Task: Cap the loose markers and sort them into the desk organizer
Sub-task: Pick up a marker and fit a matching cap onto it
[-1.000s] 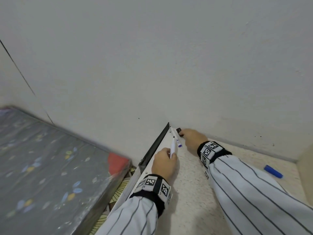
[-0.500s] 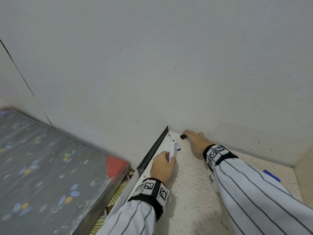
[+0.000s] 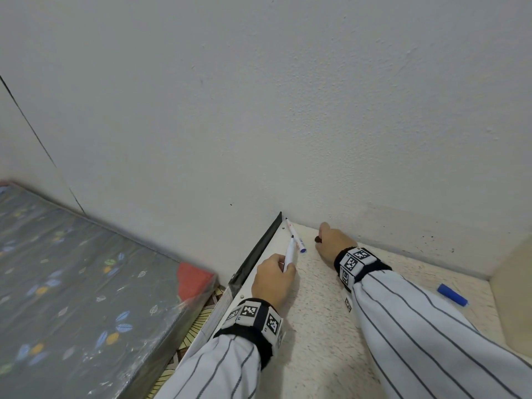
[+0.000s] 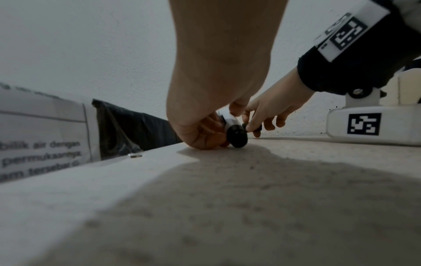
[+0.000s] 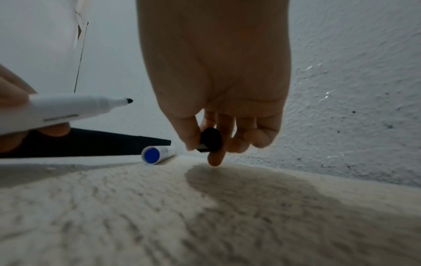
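My left hand (image 3: 273,276) grips an uncapped white marker with a black tip (image 3: 290,253) (image 5: 59,109), its tip pointing toward the far corner of the speckled desk (image 3: 316,326). My right hand (image 3: 331,240) pinches a black cap (image 3: 317,239) (image 5: 210,139) between thumb and fingers, just above the desk near the wall. A second white marker with a blue end (image 3: 296,239) (image 5: 157,154) lies uncapped on the desk between the two hands. A blue cap (image 3: 452,295) lies on the desk to the right. The organizer is out of sight.
A white wall (image 3: 288,110) rises right behind the desk. A black strip (image 3: 259,251) runs along the desk's left edge. A grey patterned mattress (image 3: 86,283) lies lower left. A cream panel (image 3: 515,283) borders the desk at the right.
My right hand has picked the black cap off the desk by the wall and now pinches it. My left hand still holds the black-tipped marker in about the same place.
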Demonstrator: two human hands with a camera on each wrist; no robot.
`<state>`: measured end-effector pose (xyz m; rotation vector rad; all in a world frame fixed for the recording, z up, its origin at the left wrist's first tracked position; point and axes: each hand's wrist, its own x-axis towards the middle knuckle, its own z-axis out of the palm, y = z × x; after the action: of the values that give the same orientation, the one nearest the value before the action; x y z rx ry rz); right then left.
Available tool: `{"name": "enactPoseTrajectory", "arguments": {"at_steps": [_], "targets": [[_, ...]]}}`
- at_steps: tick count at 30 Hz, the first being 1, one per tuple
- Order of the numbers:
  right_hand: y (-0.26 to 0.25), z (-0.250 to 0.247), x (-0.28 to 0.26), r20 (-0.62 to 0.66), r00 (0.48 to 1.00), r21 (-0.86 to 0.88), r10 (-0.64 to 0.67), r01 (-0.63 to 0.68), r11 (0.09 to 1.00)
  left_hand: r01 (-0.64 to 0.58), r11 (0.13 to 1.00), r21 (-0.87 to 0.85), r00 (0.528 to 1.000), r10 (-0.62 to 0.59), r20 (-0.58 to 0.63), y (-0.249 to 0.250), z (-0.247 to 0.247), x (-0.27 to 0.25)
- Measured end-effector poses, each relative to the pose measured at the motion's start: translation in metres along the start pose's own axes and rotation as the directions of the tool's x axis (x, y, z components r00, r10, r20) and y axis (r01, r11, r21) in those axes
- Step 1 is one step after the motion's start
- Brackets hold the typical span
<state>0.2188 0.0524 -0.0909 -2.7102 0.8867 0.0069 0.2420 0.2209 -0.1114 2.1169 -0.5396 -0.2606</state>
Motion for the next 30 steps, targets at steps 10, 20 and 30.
{"name": "enactPoseTrajectory", "arguments": {"at_steps": [10,20,30], "targets": [[0.002,-0.032,-0.041,-0.285,0.955,0.539,-0.088,0.235,0.809,-0.21,0.978,-0.017,0.978,0.21,0.015,0.0,0.002,-0.001],[0.041,-0.05,-0.096,-0.349,0.936,0.661,-0.039,0.276,0.698,-0.396,0.918,0.026,0.911,0.389,0.137,0.004,0.002,-0.011],[0.072,-0.058,-0.139,-0.266,0.96,0.629,-0.086,0.24,0.739,-0.53,0.848,0.013,0.82,0.509,0.262,0.028,0.019,-0.045]]}}
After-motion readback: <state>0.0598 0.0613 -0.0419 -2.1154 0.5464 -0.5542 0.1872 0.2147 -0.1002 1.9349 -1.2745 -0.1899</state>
